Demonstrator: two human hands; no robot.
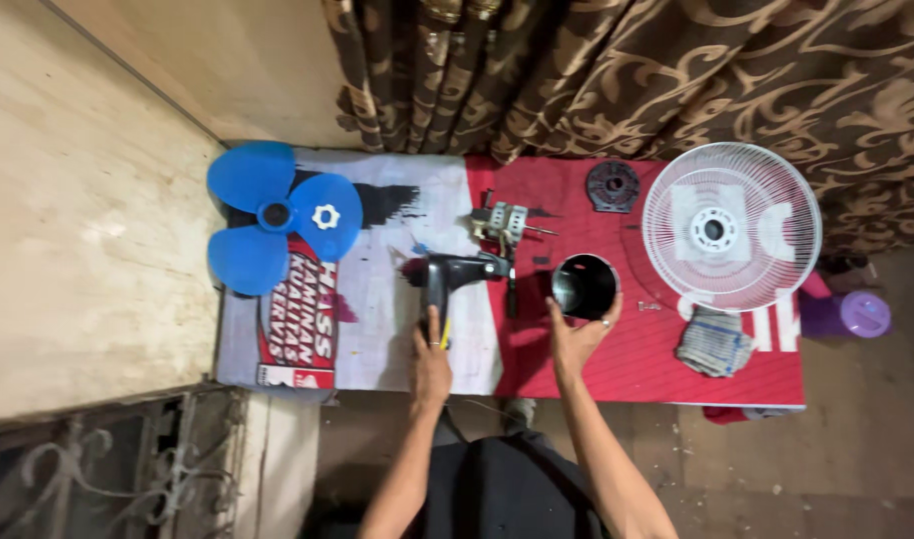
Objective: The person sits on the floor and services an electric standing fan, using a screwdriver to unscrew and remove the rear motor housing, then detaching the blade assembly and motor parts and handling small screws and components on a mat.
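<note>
My left hand (430,360) grips the handle of a black pistol-shaped power tool (455,272) lying on the printed table cover (397,339). Just to the right, my right hand (577,334) holds the near rim of a black cylindrical fan-motor housing (584,285), which stands open end up on the red part of the cover. Behind the tool lies a small fan motor (504,224) with a bare shaft. A dark screwdriver-like rod (512,289) rests between tool and housing.
A blue three-blade fan propeller (277,215) with a white nut lies at the table's left end. On the right are a white wire fan guard (731,227), a round black disc (613,186), folded grey gloves (714,341) and a purple jar (846,314). Brown patterned curtains (676,70) hang behind.
</note>
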